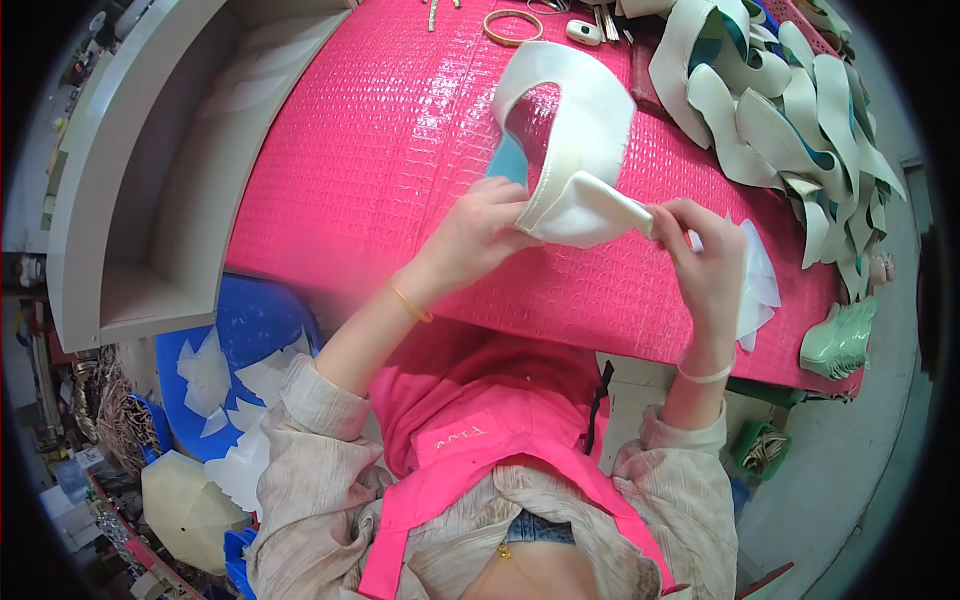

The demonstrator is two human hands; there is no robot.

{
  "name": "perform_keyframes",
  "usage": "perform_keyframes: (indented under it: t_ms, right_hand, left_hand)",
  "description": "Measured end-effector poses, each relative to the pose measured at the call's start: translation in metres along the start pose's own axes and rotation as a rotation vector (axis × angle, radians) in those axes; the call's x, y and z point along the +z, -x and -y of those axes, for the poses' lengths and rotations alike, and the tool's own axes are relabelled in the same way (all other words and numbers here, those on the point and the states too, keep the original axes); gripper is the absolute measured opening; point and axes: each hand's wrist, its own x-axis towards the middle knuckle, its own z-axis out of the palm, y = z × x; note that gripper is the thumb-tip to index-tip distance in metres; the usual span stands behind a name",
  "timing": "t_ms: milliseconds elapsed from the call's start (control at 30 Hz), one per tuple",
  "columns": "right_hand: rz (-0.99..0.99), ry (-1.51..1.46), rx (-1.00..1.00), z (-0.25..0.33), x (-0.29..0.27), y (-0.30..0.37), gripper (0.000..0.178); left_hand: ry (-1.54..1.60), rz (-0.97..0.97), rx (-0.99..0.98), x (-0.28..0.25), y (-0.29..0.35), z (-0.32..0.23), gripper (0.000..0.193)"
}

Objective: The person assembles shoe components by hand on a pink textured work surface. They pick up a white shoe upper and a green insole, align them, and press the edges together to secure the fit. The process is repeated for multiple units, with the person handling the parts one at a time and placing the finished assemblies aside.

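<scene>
Between my two hands, above the pink table point(400, 170), is a white shoe upper point(600, 110) with a light blue lining, bent into a curved loop. My left hand point(478, 230) pinches its near left edge, close to a stitched seam. With thumb and fingertips, my right hand point(705, 255) grips the narrow end of a folded part on the right. Part of the left fingers is hidden behind the piece. Thin white sheets point(758, 285) lie on the table beside my right hand.
Several similar white uppers point(800, 110) are heaped at the far right. A tan ring point(512, 28) and a small white device point(584, 32) lie at the back. A pale green ridged object point(838, 338) sits at the right corner. Left are a grey shelf point(180, 170) and a blue chair point(250, 310).
</scene>
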Motion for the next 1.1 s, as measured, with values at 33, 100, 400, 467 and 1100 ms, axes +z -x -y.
perform_keyframes:
  t_ms: [33, 100, 400, 467, 1100]
  right_hand:
    - [-0.085, 0.105, -0.211, 0.011, -0.006, 0.001, 0.013]
    - [-0.257, 0.314, -0.636, 0.025, -0.015, 0.001, 0.009]
    - [-0.378, -0.026, -0.073, -0.002, -0.031, -0.012, 0.013]
    - [-0.309, -0.344, -0.024, -0.025, -0.026, -0.021, 0.012]
    - [-0.296, -1.013, -0.050, 0.001, 0.018, -0.024, 0.027]
  left_hand:
    - [0.031, -0.006, -0.008, 0.002, -0.001, -0.002, 0.020]
    - [0.041, -0.014, 0.030, 0.002, -0.007, -0.005, 0.020]
    - [-0.055, 0.027, 0.133, 0.001, -0.019, -0.025, 0.022]
    - [-0.009, 0.036, 0.161, 0.004, -0.022, -0.030, 0.022]
    - [0.188, 0.100, -0.006, 0.005, -0.007, -0.022, 0.023]
